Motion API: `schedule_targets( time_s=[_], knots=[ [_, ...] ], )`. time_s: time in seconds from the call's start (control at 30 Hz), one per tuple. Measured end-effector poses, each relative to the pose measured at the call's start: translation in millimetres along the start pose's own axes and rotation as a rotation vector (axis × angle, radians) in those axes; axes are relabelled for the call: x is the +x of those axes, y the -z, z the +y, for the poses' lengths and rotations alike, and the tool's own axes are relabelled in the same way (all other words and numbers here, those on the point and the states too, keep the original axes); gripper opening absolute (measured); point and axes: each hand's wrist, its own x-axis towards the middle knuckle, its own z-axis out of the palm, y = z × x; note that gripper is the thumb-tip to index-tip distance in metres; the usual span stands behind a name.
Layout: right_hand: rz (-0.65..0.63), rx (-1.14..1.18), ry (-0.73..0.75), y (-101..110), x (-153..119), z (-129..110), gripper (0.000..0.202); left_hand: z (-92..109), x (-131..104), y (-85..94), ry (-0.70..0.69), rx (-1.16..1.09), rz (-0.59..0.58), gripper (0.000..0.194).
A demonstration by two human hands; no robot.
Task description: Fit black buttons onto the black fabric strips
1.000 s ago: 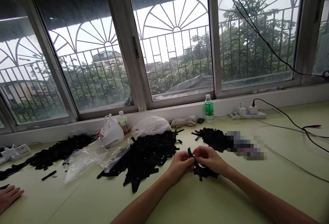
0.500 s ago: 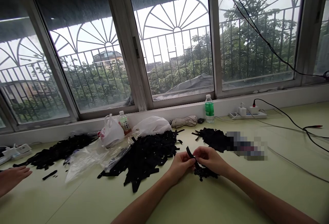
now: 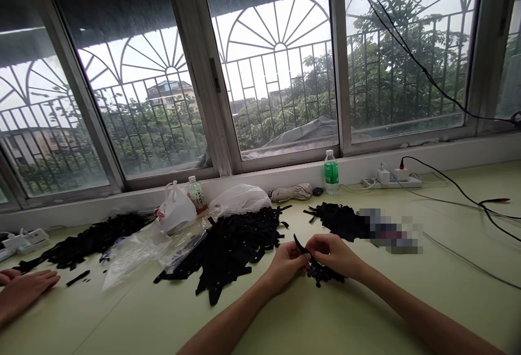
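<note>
At nine o'clock another person's hand (image 3: 25,287) is lying flat on the pale green counter (image 3: 122,317), cut off by the frame edge. Toward ten o'clock a long heap of black strips (image 3: 87,238) is trailing into clear plastic bags (image 3: 134,252). Behind them a small bottle (image 3: 195,193) is showing a label too small to read. The big black pile (image 3: 232,246) is sitting at centre. Just right of it, the left hand (image 3: 287,265) and right hand (image 3: 334,254) are meeting, fingers closing on a black strip (image 3: 300,246) above a small dark cluster (image 3: 321,273). At one o'clock a green-labelled bottle (image 3: 331,172) is standing, writing illegible. A blurred patch (image 3: 391,230) is hiding something beside the smaller pile (image 3: 337,219).
</note>
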Motion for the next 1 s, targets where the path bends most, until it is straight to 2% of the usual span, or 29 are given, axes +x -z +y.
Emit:
schedule_targets(
  time_s=[0.23, 0.7, 1.0],
  knots=[
    [-0.030, 0.095, -0.034, 0.5, 0.6, -0.7, 0.015, 0.0, 0.0, -0.6, 0.021, -0.007, -0.001, 0.035],
    [-0.055, 0.098, -0.061, 2.0, 0.5, -2.6, 0.014, -2.1, 0.2, 0.0, 0.011, 0.001, -0.016, 0.033],
    [-0.070, -0.065, -0.045, 2.7, -1.7, -3.5, 0.011, -5.6, 1.8, 1.7, 0.014, 0.003, -0.026, 0.033]
  ],
)
